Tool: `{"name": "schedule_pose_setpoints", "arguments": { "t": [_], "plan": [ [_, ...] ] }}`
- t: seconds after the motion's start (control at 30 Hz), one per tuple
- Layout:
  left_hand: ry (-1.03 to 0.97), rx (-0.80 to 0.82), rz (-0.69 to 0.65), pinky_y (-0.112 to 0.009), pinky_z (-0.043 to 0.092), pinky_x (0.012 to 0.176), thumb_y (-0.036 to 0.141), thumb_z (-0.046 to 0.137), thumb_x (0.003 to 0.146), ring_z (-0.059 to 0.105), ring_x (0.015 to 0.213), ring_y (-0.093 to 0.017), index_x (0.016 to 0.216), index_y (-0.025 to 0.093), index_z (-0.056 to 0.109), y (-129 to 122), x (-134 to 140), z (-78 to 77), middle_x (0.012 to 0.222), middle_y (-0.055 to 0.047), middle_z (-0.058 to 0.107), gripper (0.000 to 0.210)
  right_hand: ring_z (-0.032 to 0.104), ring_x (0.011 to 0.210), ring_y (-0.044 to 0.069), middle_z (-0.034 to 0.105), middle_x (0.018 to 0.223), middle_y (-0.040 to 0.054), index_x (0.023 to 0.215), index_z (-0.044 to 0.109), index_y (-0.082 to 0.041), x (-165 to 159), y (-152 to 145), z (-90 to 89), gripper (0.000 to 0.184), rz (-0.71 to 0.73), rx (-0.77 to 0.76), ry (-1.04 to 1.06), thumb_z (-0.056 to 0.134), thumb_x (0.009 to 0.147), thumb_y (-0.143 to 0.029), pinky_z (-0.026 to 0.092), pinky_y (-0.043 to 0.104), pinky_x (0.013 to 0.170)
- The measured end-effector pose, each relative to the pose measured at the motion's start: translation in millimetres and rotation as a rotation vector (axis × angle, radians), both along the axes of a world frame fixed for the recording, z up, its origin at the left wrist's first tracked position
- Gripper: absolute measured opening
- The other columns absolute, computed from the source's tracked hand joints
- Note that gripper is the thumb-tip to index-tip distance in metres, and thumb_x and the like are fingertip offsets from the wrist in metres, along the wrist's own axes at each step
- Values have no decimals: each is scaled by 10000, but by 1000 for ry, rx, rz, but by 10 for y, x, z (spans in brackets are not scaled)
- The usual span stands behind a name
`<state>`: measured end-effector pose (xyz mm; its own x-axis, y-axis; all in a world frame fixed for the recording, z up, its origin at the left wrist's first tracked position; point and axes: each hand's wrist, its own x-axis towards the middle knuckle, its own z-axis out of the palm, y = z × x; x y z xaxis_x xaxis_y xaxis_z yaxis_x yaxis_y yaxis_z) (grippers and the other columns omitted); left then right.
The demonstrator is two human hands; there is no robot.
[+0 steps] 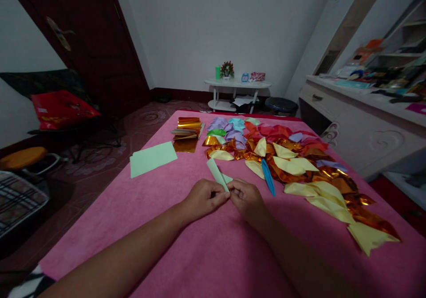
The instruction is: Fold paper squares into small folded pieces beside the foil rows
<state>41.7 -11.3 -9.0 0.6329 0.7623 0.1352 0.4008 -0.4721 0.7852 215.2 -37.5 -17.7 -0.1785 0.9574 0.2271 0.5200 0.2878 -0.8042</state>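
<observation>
Your left fingers (220,198) and right fingers (237,186) pinch the green paper (216,173), probably folding; next move needs even pressing.

The only view comes from the wearer's head, facing forward and down across the pink-covered table (146,196); the left hand (202,199) and right hand (249,201) appear close, just below centre, the wall (219,27) farther off at upper centre.
</observation>
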Motion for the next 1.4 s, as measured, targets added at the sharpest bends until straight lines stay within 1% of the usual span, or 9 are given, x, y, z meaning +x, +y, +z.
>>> {"name": "schedule_pose_setpoints", "arguments": {
  "t": [0.47, 0.67, 0.87, 1.03, 1.17, 1.23, 1.3, 1.4],
  "plan": [
    [-17, 0, -14, -209, 222, 500, 308, 474, 880, 337, 525, -67, 566, 131, 475, -2, 6, 11, 546, 45, 376, 360, 451, 587, 113, 522, 674, -22, 753, 639, -201, 4, -12, 8, 172, -2, -21, -4, 499, 750, -100, 328, 215, 541],
    [-15, 6, -12, -205, 217, 499, 297, 476, 877, 335, 525, -65, 571, 134, 466, 0, 8, -7, 542, 48, 367, 347, 447, 580, 106, 512, 672, -29, 744, 627, -198, 4, 0, -15, 171, 2, -19, -4, 498, 740, -86, 313, 215, 534],
    [-16, 2, -8, -205, 221, 496, 314, 475, 878, 336, 525, -66, 571, 134, 472, -1, 7, -16, 543, 46, 368, 356, 438, 577, 105, 496, 666, -34, 724, 608, -198, 0, -1, -1, 149, 5, -5, -11, 506, 750, -92, 307, 217, 530],
    [-22, 2, 0, -200, 226, 491, 303, 484, 874, 342, 518, -65, 570, 132, 485, -4, 8, 4, 537, 45, 379, 349, 456, 595, 109, 500, 673, -31, 715, 605, -199, -2, -9, -6, 147, 3, 0, -2, 505, 758, -99, 323, 217, 543],
    [-51, 8, 7, -195, 240, 488, 293, 492, 873, 358, 510, -63, 578, 123, 528, -16, 5, 35, 530, 39, 412, 342, 448, 580, 105, 495, 657, -34, 709, 606, -196, -6, -17, -18, 141, -7, -3, 28, 513, 760, -103, 321, 215, 531],
    [-85, 20, 33, -193, 252, 484, 300, 496, 874, 372, 504, -64, 585, 117, 557, -24, 2, 46, 528, 31, 438, 348, 434, 559, 100, 491, 640, -36, 707, 610, -191, -11, -21, -10, 135, -15, -7, 58, 518, 766, -112, 311, 214, 512],
    [-131, 48, 87, -191, 273, 484, 308, 514, 869, 396, 501, -68, 604, 116, 583, -31, -1, 57, 534, 21, 476, 335, 427, 548, 98, 509, 642, -33, 720, 625, -187, -17, -21, 9, 133, -26, -12, 90, 522, 770, -119, 311, 214, 503],
    [-215, 170, 191, -196, 330, 512, 279, 580, 828, 440, 533, -84, 657, 131, 583, -27, -8, 79, 583, 9, 520, 227, 435, 539, 98, 548, 658, -22, 752, 652, -178, -20, -18, 33, 124, -54, -13, 141, 538, 763, -128, 326, 217, 502]
  ]
}}
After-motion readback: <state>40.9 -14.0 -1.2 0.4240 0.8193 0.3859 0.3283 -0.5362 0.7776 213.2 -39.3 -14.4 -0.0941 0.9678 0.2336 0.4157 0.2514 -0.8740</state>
